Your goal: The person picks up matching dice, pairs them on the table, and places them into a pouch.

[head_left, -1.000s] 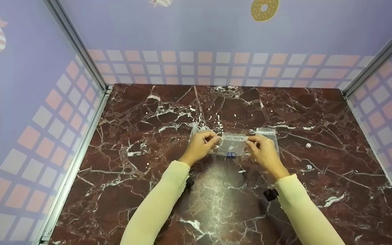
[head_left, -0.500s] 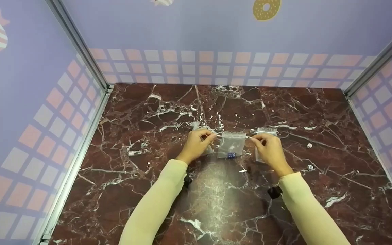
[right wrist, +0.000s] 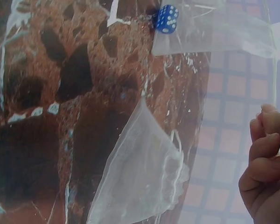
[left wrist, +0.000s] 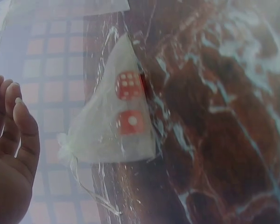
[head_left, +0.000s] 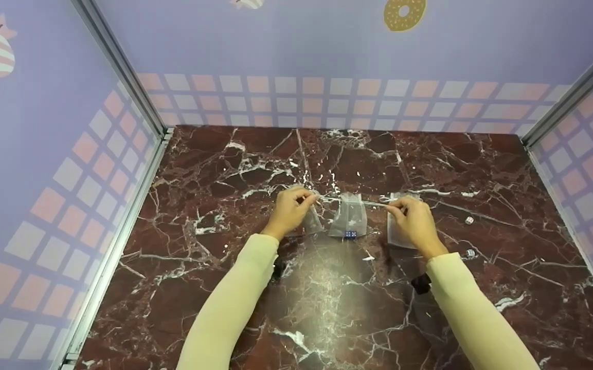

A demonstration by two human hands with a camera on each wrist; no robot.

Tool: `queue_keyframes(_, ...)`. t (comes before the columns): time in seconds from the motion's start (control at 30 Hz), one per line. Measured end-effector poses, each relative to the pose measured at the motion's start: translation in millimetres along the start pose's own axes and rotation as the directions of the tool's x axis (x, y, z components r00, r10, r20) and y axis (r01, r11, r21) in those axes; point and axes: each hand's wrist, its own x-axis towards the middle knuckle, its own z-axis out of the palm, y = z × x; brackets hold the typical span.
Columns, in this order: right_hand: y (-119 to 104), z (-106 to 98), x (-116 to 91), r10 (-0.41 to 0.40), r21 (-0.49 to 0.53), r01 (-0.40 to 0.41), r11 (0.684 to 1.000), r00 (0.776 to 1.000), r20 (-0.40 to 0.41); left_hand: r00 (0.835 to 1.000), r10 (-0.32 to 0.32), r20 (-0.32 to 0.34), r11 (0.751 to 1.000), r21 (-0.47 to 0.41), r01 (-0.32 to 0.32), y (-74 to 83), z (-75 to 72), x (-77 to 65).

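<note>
Drawstring (head_left: 376, 204) ends are pinched by the left hand (head_left: 288, 208) and the right hand (head_left: 413, 218) and held taut toward nine and three o'clock, apparently to cinch the sheer middle bag (head_left: 348, 216) between them, a blue die (right wrist: 167, 19) in its base. Little room is left by a bag of red dice (left wrist: 95, 133) at nine and a flat bag (right wrist: 135, 172) at three; open worktop (head_left: 317, 324) is offered toward six, bounded by a wall (head_left: 296, 46) at twelve.

The person's left grip (head_left: 290, 211) and right grip (head_left: 414, 220) are farther apart than before, with longer stretches of white drawstring (head_left: 375, 203) showing between them. The mouth of the middle mesh bag (head_left: 350, 216) draws in from wide to narrow. Lower parts of the left bag (head_left: 313, 222) and right bag (head_left: 395, 232) come into sight beside the hands.
</note>
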Motion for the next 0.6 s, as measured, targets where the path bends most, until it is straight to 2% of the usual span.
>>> queue_keyframes(0.2, 9, 0, 2, 0.016, 0.004, -0.016, 1.0, 1.0, -0.026, 0.999, -0.012, -0.053, 0.998, 0.058, 0.015, -4.5, -5.9, 2.5)
queue_keyframes(0.37, 13, 2, 3, 0.029, 0.017, -0.028, 0.999, 0.999, -0.035, 0.997, -0.016, -0.07, 0.993, 0.118, 0.024, -6.1, -6.6, 3.8)
queue_keyframes(0.47, 14, 3, 4, 0.04, 0.021, -0.039, 0.999, 0.998, -0.044, 0.996, -0.053, -0.076, 0.986, 0.151, 0.064, -5.0, -5.6, 5.5)
queue_keyframes(0.6, 15, 4, 6, 0.034, 0.041, -0.032, 0.999, 0.998, -0.05, 0.985, -0.155, -0.07, 0.975, 0.15, 0.164, -1.7, -4.3, 8.9)
